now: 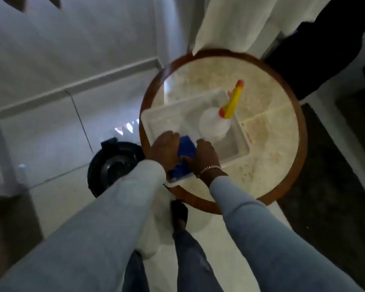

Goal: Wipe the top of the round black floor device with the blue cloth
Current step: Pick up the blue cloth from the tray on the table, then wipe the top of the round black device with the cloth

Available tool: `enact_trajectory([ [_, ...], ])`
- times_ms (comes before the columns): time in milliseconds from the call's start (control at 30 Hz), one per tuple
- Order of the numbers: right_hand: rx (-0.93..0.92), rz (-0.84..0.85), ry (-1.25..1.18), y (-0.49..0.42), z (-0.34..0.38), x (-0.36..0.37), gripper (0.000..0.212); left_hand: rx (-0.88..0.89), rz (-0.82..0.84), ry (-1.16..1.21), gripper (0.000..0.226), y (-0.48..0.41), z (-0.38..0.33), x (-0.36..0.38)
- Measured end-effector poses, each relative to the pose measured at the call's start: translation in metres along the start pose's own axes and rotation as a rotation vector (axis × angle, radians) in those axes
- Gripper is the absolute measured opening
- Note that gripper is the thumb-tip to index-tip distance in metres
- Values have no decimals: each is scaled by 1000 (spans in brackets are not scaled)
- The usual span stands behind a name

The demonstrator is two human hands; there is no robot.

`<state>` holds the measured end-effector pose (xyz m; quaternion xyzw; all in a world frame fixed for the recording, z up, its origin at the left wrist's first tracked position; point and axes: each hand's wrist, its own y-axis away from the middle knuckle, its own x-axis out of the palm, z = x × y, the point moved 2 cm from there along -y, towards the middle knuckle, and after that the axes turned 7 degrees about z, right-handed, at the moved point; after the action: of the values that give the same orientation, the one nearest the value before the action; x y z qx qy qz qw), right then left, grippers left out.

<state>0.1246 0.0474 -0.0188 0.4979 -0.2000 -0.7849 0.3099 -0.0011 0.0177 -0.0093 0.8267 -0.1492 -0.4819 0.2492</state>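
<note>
Plainly, the wiping had not begun. The pale tiled floor (57,127) filled the left of the view, and on it, well below the worktop's level and partly hidden behind the left sleeve, sat the round black floor device (112,163); nothing touched its top, and no cloth lay on it. Whether that top was dusty or clean could not be told, since the picture was dim and smeared.

The round worktop (268,165), stone-coloured with a dark wooden rim, stood just beside the device. On it lay a white tray (162,114), holding a clear spray bottle (216,125) with a yellow and orange trigger head, upright toward the tray's far side.

At the tray's near corner was the blue cloth (184,153), folded or bunched, resting partly over the tray's edge. Both hands were on it: the left hand (163,149) covered its left side and the right hand (204,153), with a bracelet at the wrist, pressed its right side. The fingers of both curled down around the cloth, apparently gathering it, though a firm grip as against a mere resting touch could not be told.

So the task stood at its first step: the cloth had yet to be lifted clear, carried down to the device, and drawn across its top.
</note>
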Motion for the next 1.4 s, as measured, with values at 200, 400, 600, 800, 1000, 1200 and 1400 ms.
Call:
enact_trajectory([
  [200,29,-41,30,-22,-14,22,27,-63,-4,-265,35,-28,1,14],
  [400,-115,-109,-87,-7,-10,-7,11,-121,-35,300,18,-8,6,-9],
  [600,-397,62,-298,38,26,-15,33,100,-8,778,28,58,45,-18],
  [800,-530,-75,-349,48,78,79,47,27,-171,923,42,88,149,21],
  [1000,-483,-131,-523,-38,100,204,44,-129,-547,856,42,65,257,89],
  [1200,-439,-156,-139,-117,68,260,39,-79,-377,582,95,48,327,143],
  [1400,-408,-278,224,-121,71,295,67,21,-94,-1,148,25,358,168],
])
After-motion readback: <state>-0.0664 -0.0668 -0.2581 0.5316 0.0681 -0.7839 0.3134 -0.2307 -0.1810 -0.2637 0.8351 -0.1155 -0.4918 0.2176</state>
